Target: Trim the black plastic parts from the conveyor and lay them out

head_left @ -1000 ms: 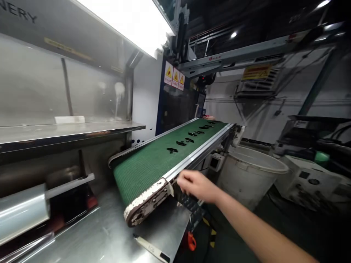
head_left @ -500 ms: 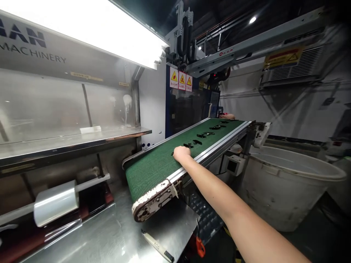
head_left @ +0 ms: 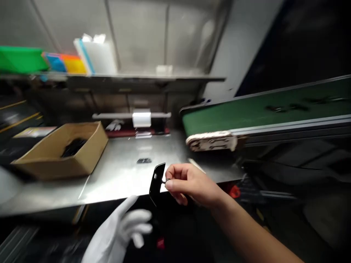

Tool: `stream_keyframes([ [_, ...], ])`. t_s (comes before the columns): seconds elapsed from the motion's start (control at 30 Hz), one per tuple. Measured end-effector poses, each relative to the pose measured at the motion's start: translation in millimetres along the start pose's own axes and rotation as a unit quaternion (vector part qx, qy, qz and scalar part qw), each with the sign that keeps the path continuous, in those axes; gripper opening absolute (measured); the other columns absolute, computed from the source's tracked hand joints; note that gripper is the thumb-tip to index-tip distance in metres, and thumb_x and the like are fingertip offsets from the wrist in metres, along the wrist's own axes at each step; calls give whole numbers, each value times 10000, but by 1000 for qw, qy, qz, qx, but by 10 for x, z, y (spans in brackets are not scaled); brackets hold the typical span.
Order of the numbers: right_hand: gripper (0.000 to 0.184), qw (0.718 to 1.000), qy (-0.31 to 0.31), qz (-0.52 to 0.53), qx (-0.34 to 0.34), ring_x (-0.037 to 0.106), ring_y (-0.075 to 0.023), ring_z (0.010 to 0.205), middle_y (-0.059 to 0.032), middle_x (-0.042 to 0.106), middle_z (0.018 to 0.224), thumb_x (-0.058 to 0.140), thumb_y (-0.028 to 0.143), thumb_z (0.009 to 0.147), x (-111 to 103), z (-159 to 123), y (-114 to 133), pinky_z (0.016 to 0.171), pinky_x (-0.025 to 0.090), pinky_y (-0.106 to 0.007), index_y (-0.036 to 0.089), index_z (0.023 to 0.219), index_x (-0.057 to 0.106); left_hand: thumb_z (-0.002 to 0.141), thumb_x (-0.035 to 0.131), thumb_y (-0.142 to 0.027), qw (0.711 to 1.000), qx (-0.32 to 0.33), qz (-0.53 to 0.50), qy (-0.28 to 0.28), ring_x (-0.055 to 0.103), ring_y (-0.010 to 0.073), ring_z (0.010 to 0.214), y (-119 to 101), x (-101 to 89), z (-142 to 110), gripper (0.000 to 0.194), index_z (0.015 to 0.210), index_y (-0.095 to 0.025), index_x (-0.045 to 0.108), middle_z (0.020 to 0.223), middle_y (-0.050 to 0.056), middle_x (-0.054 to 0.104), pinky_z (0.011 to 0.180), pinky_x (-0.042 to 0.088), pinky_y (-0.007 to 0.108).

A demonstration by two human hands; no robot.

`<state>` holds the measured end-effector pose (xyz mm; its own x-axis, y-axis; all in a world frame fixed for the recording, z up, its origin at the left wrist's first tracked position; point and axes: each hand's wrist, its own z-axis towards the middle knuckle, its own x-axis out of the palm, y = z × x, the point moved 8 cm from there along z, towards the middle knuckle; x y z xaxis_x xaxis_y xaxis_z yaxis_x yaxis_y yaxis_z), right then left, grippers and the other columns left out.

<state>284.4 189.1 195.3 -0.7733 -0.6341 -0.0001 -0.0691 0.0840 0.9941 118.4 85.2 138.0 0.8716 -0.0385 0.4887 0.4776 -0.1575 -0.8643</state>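
Bare, my right hand point(head_left: 189, 182) pinches a small stub on a glossy black plastic part point(head_left: 157, 180) between thumb and forefinger. The part is a thin curved piece with a small hole, held up in front of the bench edge. My left hand point(head_left: 120, 230), in a white glove, is just left of and below it, fingers spread and holding nothing. Another small dark part point(head_left: 144, 160) lies flat on the metal bench point(head_left: 117, 182) beyond the hands.
A cardboard box point(head_left: 90, 157) with black pieces inside stands at the left on the bench. The green conveyor belt point(head_left: 219, 118) carries dark parts at the right. A film roll point(head_left: 142, 118) sits on a bar beneath the shelf point(head_left: 186, 77). A pen-like tool lies partly behind my right hand.
The view has swung left and down from the conveyor to the bench. My right hand has left the belt and now holds a black part. My gloved left hand has come into view.
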Motion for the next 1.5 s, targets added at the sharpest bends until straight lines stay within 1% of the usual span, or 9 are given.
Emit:
stream_keyframes([
  [0.1,381,987,104,88,83,495,-67,461,42,601,597,846,454,832,702,10,-453,425,355,-161,167,821,596,1066,397,-594,991,-22,-131,33,781,237,756,273,-94,-154,575,1330,-192,712,918,145,803,576,577,250],
  [0.2,418,976,125,106,140,428,-45,468,55,542,602,854,481,826,1017,6,-798,425,310,-156,163,799,585,1093,396,-529,972,3,-224,74,786,202,650,419,-144,-149,541,1331,-169,723,835,137,817,479,552,176],
  [0.33,444,968,127,142,162,355,-35,463,78,456,554,830,501,843,1179,-44,-1016,419,256,-161,175,754,543,1111,388,-460,957,3,-274,93,781,185,608,593,-218,-213,513,1420,-151,658,781,126,814,479,561,164],
  [0.57,439,950,115,231,175,328,-28,414,86,437,525,846,462,823,1254,-89,-1146,370,242,-151,184,724,522,1115,365,-399,956,5,-289,44,732,171,509,719,-256,-300,507,1446,-116,624,649,68,753,439,540,178],
  [0.9,365,910,107,372,145,359,-33,382,81,481,516,821,390,853,907,-78,-1290,359,291,-142,168,751,550,1139,304,-394,965,-25,-261,8,760,154,654,758,115,-91,491,1496,-189,573,767,52,790,602,567,214],
  [1.03,347,894,115,411,134,363,-32,380,82,484,506,800,367,869,639,67,-1358,381,304,-141,167,748,544,1134,268,-398,975,-44,-217,3,724,180,708,768,224,260,518,1485,-160,567,691,50,756,768,580,325],
  [1.17,322,886,87,437,128,338,-28,378,92,473,520,802,357,859,341,207,-1381,380,292,-141,170,775,553,1113,344,-412,977,-88,-195,20,724,223,815,736,391,709,481,1171,-127,727,657,71,728,815,554,337],
  [1.33,320,877,72,457,132,355,-24,396,77,502,548,807,357,867,68,318,-1440,380,299,-130,166,790,562,1058,491,-505,978,-141,-151,29,666,205,699,779,508,1020,494,989,-115,785,607,60,680,703,534,312],
  [1.5,331,892,49,425,144,380,-25,417,67,529,558,789,433,912,-67,369,-1535,395,341,-121,160,842,616,1107,297,-471,982,-145,-118,-9,575,167,484,860,426,1111,672,812,-92,766,551,89,675,465,420,276],
])
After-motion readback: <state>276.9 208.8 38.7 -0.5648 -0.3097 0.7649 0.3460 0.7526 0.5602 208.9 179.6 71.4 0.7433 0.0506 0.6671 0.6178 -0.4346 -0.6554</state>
